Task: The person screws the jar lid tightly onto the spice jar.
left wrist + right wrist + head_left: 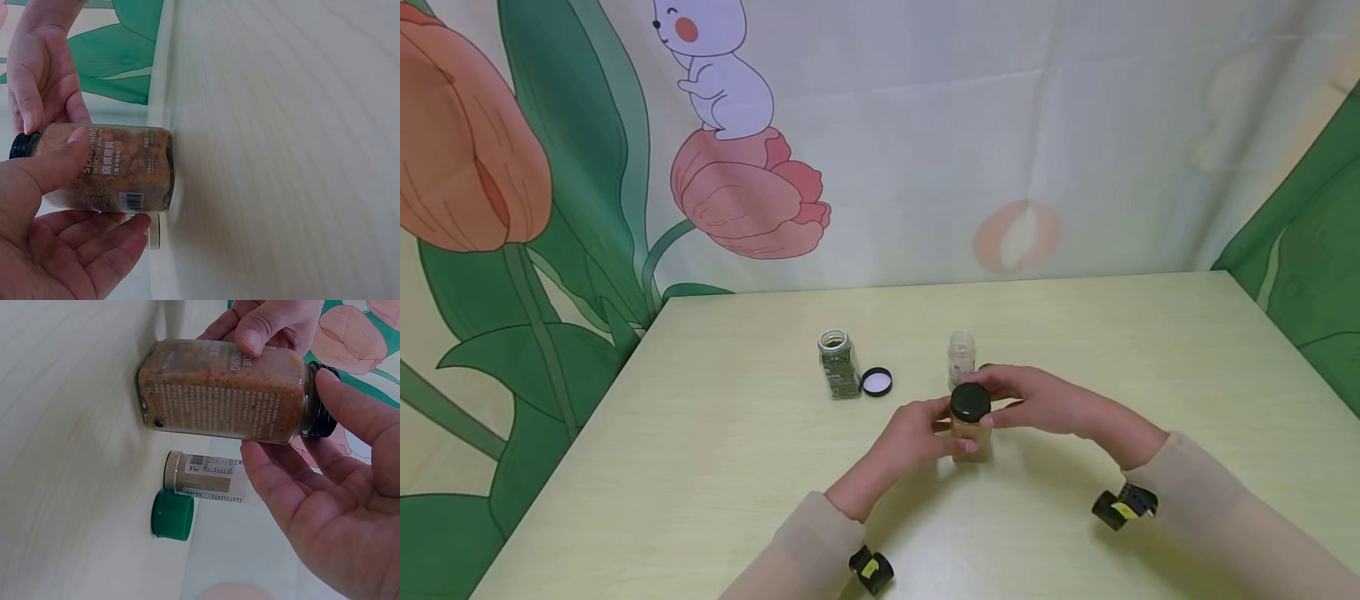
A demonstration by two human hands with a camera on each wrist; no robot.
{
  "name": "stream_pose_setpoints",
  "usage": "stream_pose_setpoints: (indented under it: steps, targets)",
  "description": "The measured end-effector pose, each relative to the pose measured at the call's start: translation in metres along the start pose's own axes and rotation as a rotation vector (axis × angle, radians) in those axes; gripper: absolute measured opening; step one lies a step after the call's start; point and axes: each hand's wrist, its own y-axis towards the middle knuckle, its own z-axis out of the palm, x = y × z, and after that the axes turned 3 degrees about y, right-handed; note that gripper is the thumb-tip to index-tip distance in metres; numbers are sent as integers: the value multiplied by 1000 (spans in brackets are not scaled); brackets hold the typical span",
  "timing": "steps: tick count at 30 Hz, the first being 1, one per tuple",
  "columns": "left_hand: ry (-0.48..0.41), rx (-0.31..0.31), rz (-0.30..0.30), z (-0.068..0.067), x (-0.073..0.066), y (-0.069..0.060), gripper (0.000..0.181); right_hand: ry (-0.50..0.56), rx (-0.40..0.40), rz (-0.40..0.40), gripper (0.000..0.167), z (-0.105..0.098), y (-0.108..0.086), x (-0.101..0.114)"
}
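Observation:
A square glass seasoning jar (125, 162) filled with reddish-brown powder stands upright on the table, capped by a black lid (970, 402). My left hand (917, 435) grips the jar's body, its thumb across the printed side. From the other side, my right hand (1041, 402) holds the lid between thumb and fingers, with a fingertip near the jar's shoulder in the right wrist view. Just behind the jar is a small clear bottle (961, 354) with its top uncovered and pale contents. Beside that bottle lies a green cap (173, 515), mostly hidden by my right hand in the head view.
To the left stands an open glass jar (841, 371) of green dried herbs. A loose black lid (877, 382) lies right beside it, its white inside facing up. The pale wooden table (700, 467) ends at a printed curtain (910, 167) behind.

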Motion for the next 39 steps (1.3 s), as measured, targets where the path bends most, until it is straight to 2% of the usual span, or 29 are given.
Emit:
stream_pose_setpoints:
  steps: [10,25,32,39]
  targets:
    - [11,5,1,-1,-1,0,53,9,-55,-21,46,6,-3,-2]
    - [5,7,-10,-1,-1,-1,55,20,-136,12,45,15,-5,-3]
    - [11,7,-11,-1,-1,0,57,24,-147,13,50,17,-7,-2]
    - [16,11,2,-1,0,-1,56,-21,-144,0,52,13,-10,1]
